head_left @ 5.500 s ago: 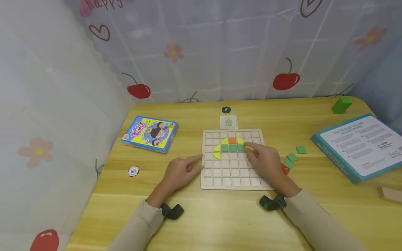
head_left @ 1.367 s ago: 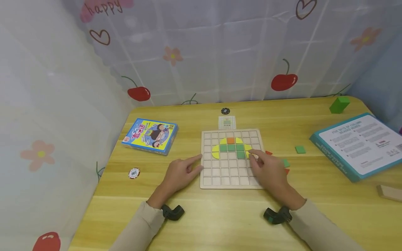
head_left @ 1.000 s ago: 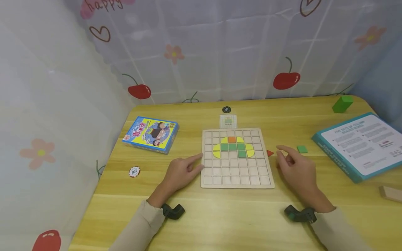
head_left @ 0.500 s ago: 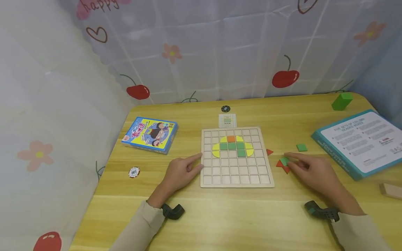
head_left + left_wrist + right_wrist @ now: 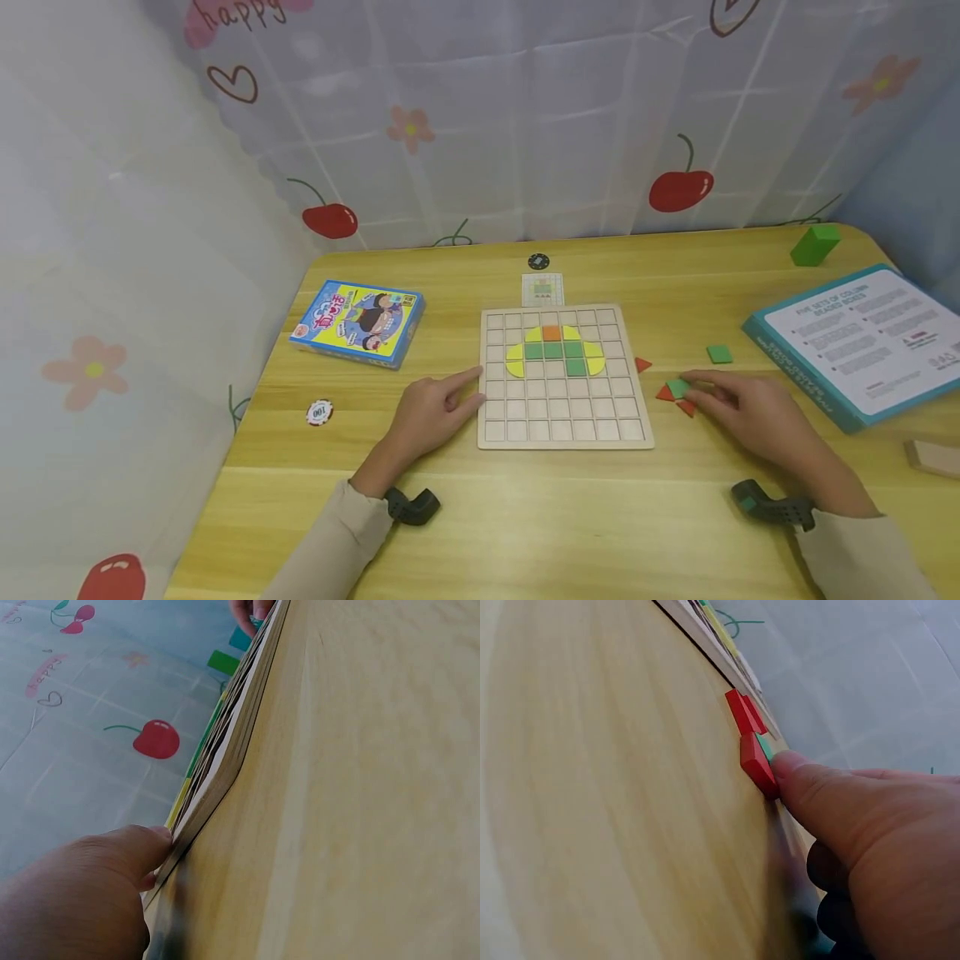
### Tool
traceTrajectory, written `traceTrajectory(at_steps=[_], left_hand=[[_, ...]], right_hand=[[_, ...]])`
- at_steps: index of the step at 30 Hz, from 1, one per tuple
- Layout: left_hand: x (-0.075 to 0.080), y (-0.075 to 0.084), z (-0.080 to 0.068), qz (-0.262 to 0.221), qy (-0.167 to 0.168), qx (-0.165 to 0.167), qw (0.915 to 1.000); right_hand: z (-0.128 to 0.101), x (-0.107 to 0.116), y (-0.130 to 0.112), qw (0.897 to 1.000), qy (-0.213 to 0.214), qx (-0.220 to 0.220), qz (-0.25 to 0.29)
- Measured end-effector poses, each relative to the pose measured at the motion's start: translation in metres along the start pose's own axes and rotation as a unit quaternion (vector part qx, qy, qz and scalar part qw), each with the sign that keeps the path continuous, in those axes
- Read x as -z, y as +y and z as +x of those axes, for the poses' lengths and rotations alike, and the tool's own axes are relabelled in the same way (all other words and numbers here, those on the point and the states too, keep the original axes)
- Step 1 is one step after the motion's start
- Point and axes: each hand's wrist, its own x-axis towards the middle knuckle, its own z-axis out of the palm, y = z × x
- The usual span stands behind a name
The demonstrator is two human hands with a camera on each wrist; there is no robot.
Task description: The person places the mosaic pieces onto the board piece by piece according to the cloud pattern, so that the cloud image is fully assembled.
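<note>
A wooden grid board [image 5: 540, 429] lies at the middle of the table. Set in its cells are an orange square [image 5: 552, 333], several green squares [image 5: 553, 350] and several yellow curved pieces [image 5: 517, 367]. My left hand [image 5: 429, 417] rests its index finger and thumb against the board's left edge. To the right of the board, my right hand [image 5: 757, 410] pinches a loose green square tile [image 5: 678, 389] by its right side. Red triangle tiles [image 5: 665, 392] lie against that tile, and in the right wrist view red tiles [image 5: 757, 765] show beside my thumb.
Another red triangle [image 5: 643, 365] sits by the board's right edge. A green square [image 5: 720, 354] lies beyond my right hand. Behind the board is a pattern card [image 5: 542, 290]. Boxes [image 5: 360, 323] [image 5: 862, 342] flank it, with a poker chip [image 5: 320, 412] at left.
Yellow curved pieces and a green square have been added on the board's right side. My right hand has moved right, off the board, to the loose tiles. My left hand stays put.
</note>
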Motion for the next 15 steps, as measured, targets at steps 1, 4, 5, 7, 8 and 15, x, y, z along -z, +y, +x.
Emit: traceTrajectory(at_steps=[1, 4, 5, 7, 8, 15], left_hand=[[0.0000, -0.0001, 0.0000, 0.000, -0.001, 0.001, 1.0000], [-0.0001, -0.0002, -0.0002, 0.002, -0.002, 0.005, 1.0000], [0.0000, 0.0000, -0.0002, 0.002, -0.002, 0.005, 1.0000], [0.0000, 0.0002, 0.0000, 0.002, -0.001, 0.005, 1.0000], [0.0000, 0.0003, 0.0000, 0.002, -0.001, 0.004, 1.0000], [-0.0002, 0.0002, 0.0001, 0.001, 0.002, 0.000, 1.0000]], right_hand=[[0.0000, 0.0001, -0.0001, 1.000, 0.000, 0.000, -0.002], [0.0004, 0.0002, -0.0005, 1.000, 0.004, 0.000, -0.013], [0.0006, 0.0002, -0.0007, 1.000, 0.005, 0.002, -0.016], [0.0010, 0.0005, -0.0014, 1.000, 0.008, 0.003, -0.020], [0.0013, 0.0006, -0.0018, 1.000, 0.011, 0.005, -0.024], [0.0025, 0.0025, -0.0047, 0.998, 0.025, 0.018, -0.061]])
